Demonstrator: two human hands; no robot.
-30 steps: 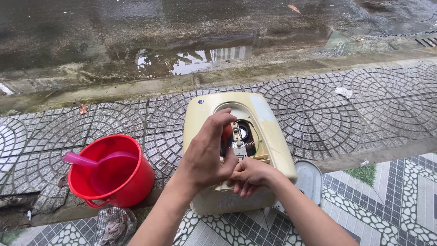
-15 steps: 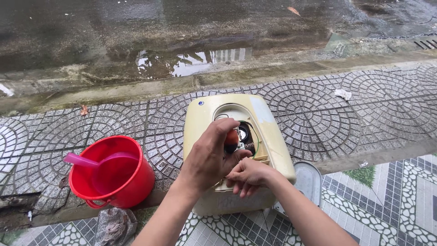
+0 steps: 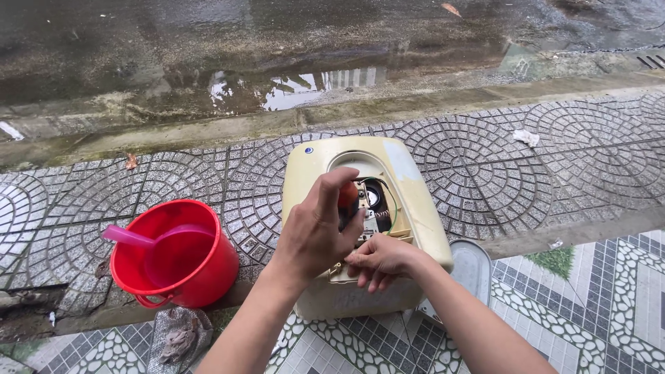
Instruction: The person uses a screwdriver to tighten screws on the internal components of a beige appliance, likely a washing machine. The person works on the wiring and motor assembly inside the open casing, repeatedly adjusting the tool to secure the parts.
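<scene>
The left hand (image 3: 315, 232) had shifted slightly over the opening, fingers pinching a red-handled tool (image 3: 346, 196); the right hand (image 3: 377, 262) pressed curled fingers on the cream appliance (image 3: 415, 201), which lay on wet patterned paving (image 3: 485, 166); a red bucket (image 3: 176, 253) stood at the tiled edge.

I see my left hand (image 3: 315, 232) and right hand (image 3: 379, 262) bare, forearms uncovered, no sleeves, gloves or rings.
</scene>
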